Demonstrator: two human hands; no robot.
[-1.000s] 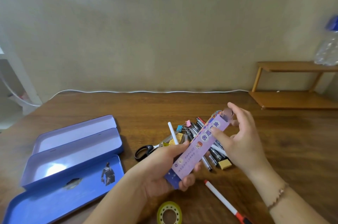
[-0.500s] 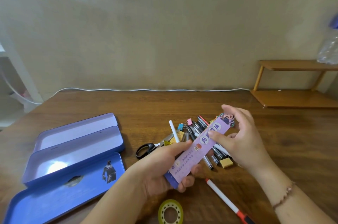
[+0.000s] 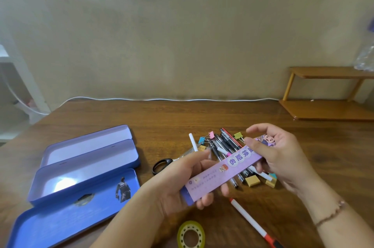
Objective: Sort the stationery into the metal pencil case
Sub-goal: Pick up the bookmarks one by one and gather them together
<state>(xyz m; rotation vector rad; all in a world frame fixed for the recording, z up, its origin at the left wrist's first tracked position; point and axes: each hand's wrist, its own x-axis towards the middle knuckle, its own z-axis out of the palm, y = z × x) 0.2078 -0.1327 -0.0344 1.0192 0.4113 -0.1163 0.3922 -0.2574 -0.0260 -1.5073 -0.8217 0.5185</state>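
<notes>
Both hands hold a long purple box (image 3: 224, 172) with cartoon print above the table. My left hand (image 3: 182, 179) grips its near end and my right hand (image 3: 277, 152) pinches its far end. The blue metal pencil case (image 3: 85, 168) lies open at the left, with two empty trays and its printed lid (image 3: 66, 213) nearest me. Behind the box lies a pile of pens (image 3: 226, 146), coloured binder clips (image 3: 206, 138), yellow erasers (image 3: 252, 181) and black-handled scissors (image 3: 162, 164).
A roll of clear tape (image 3: 191, 234) lies near the front edge. A white marker with a red cap (image 3: 251, 219) lies to its right. A wooden shelf (image 3: 332, 93) stands at the back right, and a white cable (image 3: 162, 99) runs along the wall.
The purple box has tilted flatter and shifted a little to the right in my hands. My right fingers have moved along its far end.
</notes>
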